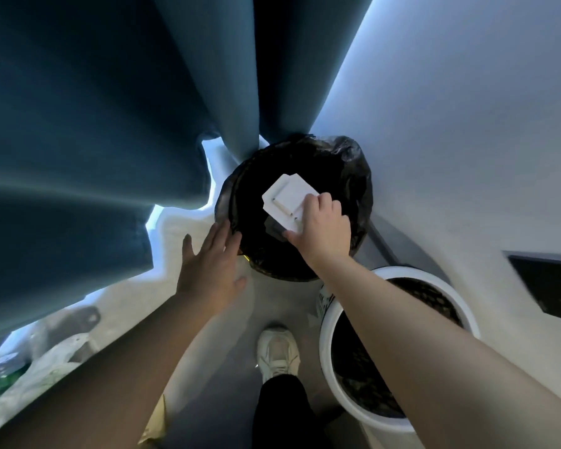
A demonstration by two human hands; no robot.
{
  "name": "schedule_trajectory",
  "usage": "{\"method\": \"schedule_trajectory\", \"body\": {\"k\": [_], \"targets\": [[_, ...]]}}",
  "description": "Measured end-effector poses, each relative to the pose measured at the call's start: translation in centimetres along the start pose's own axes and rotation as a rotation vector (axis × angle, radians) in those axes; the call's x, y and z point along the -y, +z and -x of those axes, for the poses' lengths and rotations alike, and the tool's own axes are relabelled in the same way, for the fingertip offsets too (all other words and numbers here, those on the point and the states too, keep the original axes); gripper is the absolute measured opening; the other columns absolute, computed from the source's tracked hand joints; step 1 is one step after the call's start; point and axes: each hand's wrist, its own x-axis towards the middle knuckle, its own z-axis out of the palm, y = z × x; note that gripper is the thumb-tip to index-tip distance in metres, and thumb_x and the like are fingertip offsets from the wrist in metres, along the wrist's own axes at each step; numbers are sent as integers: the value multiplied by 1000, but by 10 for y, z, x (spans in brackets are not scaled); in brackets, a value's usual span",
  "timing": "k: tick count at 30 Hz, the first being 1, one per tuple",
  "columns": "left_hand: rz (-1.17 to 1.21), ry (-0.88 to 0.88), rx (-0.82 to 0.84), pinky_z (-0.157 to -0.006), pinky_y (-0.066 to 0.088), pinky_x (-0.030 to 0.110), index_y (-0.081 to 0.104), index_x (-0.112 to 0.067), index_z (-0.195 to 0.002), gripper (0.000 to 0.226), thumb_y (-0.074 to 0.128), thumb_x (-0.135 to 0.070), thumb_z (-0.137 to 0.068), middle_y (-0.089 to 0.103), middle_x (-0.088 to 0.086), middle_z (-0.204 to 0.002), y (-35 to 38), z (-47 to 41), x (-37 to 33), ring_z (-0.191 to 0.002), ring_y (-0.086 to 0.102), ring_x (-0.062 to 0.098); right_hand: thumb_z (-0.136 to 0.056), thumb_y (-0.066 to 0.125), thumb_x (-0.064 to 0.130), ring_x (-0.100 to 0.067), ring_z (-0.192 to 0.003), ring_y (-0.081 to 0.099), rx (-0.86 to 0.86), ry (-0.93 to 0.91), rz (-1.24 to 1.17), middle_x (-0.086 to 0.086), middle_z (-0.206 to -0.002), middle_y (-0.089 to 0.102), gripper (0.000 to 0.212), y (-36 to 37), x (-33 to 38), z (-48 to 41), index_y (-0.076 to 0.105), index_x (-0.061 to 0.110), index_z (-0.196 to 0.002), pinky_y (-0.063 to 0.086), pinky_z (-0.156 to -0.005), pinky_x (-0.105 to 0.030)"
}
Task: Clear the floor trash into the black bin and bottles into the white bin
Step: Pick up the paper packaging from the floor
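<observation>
Head view: you are standing over the black bin [353, 163], and your right hand [324, 228] holds a flat white carton [289, 199] directly above its dark mouth. The grip of that hand is clamped on the carton's near edge, thumb underneath and fingers curled over the top, so the piece hangs clear of the liner and has not yet dropped in. Your left hand [211, 264] is spread with fingers apart, empty, its fingertips resting at the near left rim of the black bin, seemingly steadying the bag.

The white bin [327, 345] stands just beside the black one, on the floor by your right side; your right forearm passes over its rim. Its inside is dark and you cannot tell what lies in it. A white shoe [277, 351] shows on the floor between the two arms, and blue curtains [110, 124] hang to the left, touching the far rim of the black bin.

This looks like the drop-off step for a trash piece, correctly aimed at the black bin. The next move calls only for loosening your right fingers so the carton falls inside; keep it centred over the opening, since its broad flat shape could catch on the rim or the loose liner.
</observation>
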Motion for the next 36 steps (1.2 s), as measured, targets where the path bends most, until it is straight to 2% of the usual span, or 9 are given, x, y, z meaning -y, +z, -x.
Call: {"method": "schedule_trajectory", "body": {"k": [5,12,21,25,29,33,36], "targets": [[21,55,0,-115,7,54,2,-23,-152,84,47,-55,-90,-7,0,-161,8,2,13,-148,-4,17,-79,68,56,-30,-125,39,83,-12,101,-9,-137,38,84,16,-4,-2,27,17,-142,41,-94,-42],[89,-30,43,-116,4,56,8,-24,-152,79,46,-55,-90,-4,2,-161,7,44,37,-148,0,21,-81,63,59,-28,-133,33,83,-126,185,-6,-145,33,89,3,8,45,20,20,-149,37,-98,-42],[139,-119,22,-115,5,57,11,-24,-152,78,47,-55,-90,-3,2,-161,43,135,93,-148,3,20,-84,60,57,-26,-142,22,110,-295,219,-6,-155,23,91,7,76,120,13,22,-153,33,-105,-42],[159,-179,13,-114,5,57,13,-24,-152,78,49,-54,-90,-1,3,-161,82,175,124,-148,5,21,-85,59,56,-27,-143,19,166,-383,252,-6,-158,18,90,38,122,150,9,23,-153,30,-108,-44],[207,-274,21,-114,6,58,17,-23,-151,76,51,-51,-89,4,4,-161,138,216,158,-147,9,22,-84,60,55,-28,-142,21,218,-481,281,-5,-157,17,89,90,169,177,12,25,-151,31,-106,-46],[240,-364,64,-113,11,60,22,-20,-149,78,53,-53,-86,11,6,-160,201,251,192,-146,14,24,-84,61,55,-27,-143,21,273,-565,333,-5,-157,17,90,145,208,199,12,25,-152,32,-106,-45],[232,-420,132,-113,9,60,16,-22,-151,82,53,-57,-86,8,5,-160,253,268,219,-147,12,24,-83,64,51,-27,-142,23,318,-621,359,-5,-156,19,89,194,234,210,14,24,-152,32,-105,-43]]}}
